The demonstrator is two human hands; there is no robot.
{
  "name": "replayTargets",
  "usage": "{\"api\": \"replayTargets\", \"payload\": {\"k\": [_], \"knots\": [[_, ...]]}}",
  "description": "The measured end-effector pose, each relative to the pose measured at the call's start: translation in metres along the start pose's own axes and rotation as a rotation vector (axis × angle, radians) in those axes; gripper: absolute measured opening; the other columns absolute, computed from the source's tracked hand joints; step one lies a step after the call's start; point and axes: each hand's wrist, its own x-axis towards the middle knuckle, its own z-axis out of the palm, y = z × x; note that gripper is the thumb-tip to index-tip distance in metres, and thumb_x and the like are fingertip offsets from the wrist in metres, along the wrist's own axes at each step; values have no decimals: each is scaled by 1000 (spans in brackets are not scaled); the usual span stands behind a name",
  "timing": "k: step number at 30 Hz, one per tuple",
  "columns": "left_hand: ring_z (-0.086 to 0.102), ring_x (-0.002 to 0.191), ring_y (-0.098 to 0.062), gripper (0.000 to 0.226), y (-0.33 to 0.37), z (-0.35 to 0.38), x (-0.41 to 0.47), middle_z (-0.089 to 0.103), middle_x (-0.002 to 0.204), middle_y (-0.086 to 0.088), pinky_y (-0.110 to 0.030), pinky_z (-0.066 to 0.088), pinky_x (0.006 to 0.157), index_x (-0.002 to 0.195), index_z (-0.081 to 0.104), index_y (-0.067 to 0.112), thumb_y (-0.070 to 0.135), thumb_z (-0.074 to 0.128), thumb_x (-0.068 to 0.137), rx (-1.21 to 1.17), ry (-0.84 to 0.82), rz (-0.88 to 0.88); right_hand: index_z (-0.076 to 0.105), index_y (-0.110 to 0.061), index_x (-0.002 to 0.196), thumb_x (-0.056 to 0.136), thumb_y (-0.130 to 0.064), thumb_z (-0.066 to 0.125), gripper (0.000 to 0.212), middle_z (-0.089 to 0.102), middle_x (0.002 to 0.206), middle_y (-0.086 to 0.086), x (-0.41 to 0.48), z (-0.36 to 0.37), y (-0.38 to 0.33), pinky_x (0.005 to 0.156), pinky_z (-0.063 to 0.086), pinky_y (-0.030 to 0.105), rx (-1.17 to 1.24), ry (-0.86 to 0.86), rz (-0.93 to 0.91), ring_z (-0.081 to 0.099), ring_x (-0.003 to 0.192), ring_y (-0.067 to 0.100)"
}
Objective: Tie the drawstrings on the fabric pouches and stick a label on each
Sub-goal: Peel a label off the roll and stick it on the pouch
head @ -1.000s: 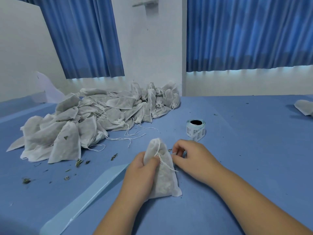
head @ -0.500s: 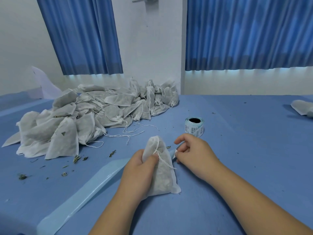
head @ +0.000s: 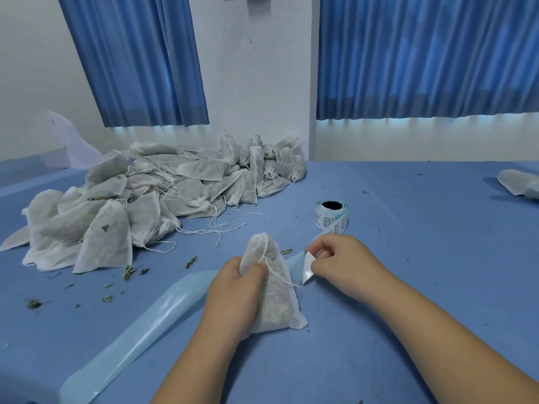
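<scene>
One pouch (head: 275,295), one label (head: 307,266), one label roll (head: 332,214) on tabletop (head: 423,258).
Left hand (head: 233,290) grips pouch; right hand (head: 341,260) pinches label.

Behind the far edge of the blue table (head: 423,272), a white wall (head: 259,83) with two drawn blue curtains (head: 423,53); pale daylight glowing under their hems.

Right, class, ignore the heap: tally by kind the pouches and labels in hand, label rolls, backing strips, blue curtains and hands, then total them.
Held pouch: 1
Held label: 1
Label roll: 1
Backing strip: 1
Blue curtains: 2
Hands: 2, left hand and right hand
Total: 8
</scene>
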Motion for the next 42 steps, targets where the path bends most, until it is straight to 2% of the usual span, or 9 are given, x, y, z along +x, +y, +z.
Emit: {"api": "replayTargets", "payload": {"k": [4, 18, 23, 26, 30, 33, 36, 40, 42], "knots": [[63, 79, -10, 11, 0, 0, 0, 69, 86, 8, -28, 39, 60, 87, 67, 26, 33, 58, 90, 6, 6, 3, 68, -25, 84, 78, -9, 56, 20, 54, 66, -8, -1, -3, 0, 50, 35, 19, 12, -20, 22, 46, 54, 7], [61, 74, -17, 16, -1, 1, 1, 70, 90, -4, -30, 42, 61, 89, 66, 18, 32, 58, 90, -4, 24, 2, 68, -35, 73, 82, -7, 52, 33, 54, 57, -21, -2, -13, -2, 40, 30, 4, 42, -64, 65, 50, 54, -4], [63, 79, -11, 10, -1, -1, -2, 69, 90, 2, -28, 41, 62, 90, 66, 25, 32, 59, 91, -38, 27, 40, 70, -29, 81, 82, -9, 50, 28, 58, 70, -11, -3, -23, -2, 53, 38, 18, 52, -29, 107, 52, 64, 7], [67, 85, -18, 7, 4, -5, -9, 72, 91, 2, -34, 49, 73, 89, 72, 24, 27, 65, 89, -216, -108, 59, 70, -25, 89, 85, -6, 52, 26, 64, 76, -5, -5, -32, -9, 58, 43, 20, 200, 5, 75, 56, 61, 7], [68, 79, -25, 14, 19, -1, -24, 70, 89, -11, -37, 56, 69, 87, 77, 18, 20, 70, 76, -574, -549, 5, 70, -15, 95, 87, 3, 52, 26, 68, 81, 6, -13, -52, -25, 55, 46, 23, 631, 27, -72, 60, 61, 13], [68, 74, -19, 12, 33, 14, -24, 71, 82, -6, -31, 55, 68, 78, 77, 22, 26, 67, 74, -418, -652, 51, 68, -11, 96, 76, -4, 58, 24, 69, 74, 2, -23, -72, -27, 52, 47, 23, 804, 52, -221, 59, 60, 16], [66, 68, -17, 12, 51, 38, -14, 70, 77, -3, -26, 51, 63, 71, 75, 21, 32, 69, 73, -225, -703, 83, 69, -13, 93, 69, -10, 58, 26, 69, 75, 0, -29, -88, -17, 52, 47, 23, 791, 147, -261, 60, 59, 16], [67, 78, -23, 38, 71, 78, -1, 72, 87, -13, -44, 54, 82, 89, 73, 6, 36, 75, 65, -15, -696, 75, 67, -13, 91, 86, 4, 55, 22, 67, 77, 3, -31, -106, 10, 57, 48, 27, 715, 342, -203, 61, 62, 16], [67, 80, -23, 49, 75, 96, 1, 73, 89, -14, -46, 54, 88, 93, 70, 4, 40, 77, 60, 117, -700, 63, 67, -10, 93, 89, 7, 50, 25, 67, 77, 5, -32, -113, 24, 57, 50, 25, 735, 393, -166, 62, 63, 16]]}}
